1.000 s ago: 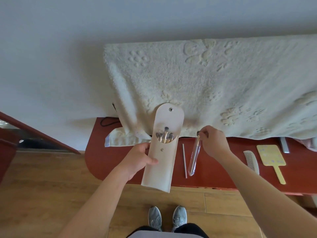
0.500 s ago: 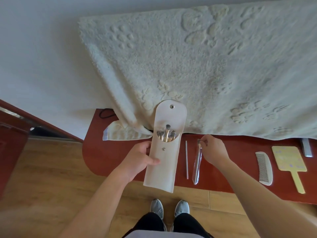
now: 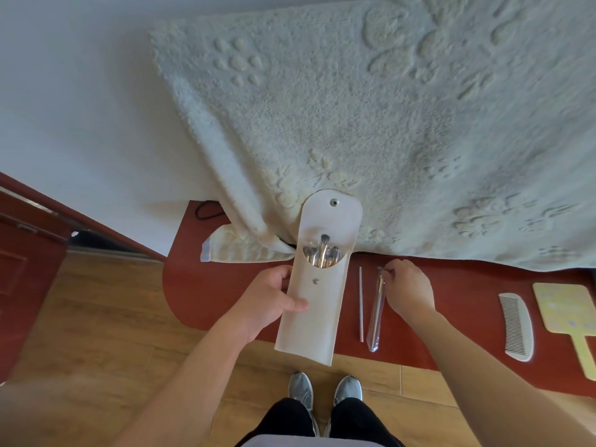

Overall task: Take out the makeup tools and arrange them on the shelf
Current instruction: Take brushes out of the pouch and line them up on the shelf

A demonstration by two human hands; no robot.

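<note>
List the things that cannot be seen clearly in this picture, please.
- Brush handles: head view, hidden inside the white pouch; only the brush heads show.
- Yellow hand mirror: cut off by the right edge.
- Back of the red shelf: covered by the hanging towel.
- Right hand fingertips on the clear-wrapped tool: too small to judge the grip.

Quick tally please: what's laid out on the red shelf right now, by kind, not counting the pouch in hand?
Thin pink stick: 1
Tool in a clear sleeve, right hand at its top: 1
Comb: 1
Yellow hand mirror: 1
Total: 4
Brushes still in the pouch, held by the left hand.
</note>
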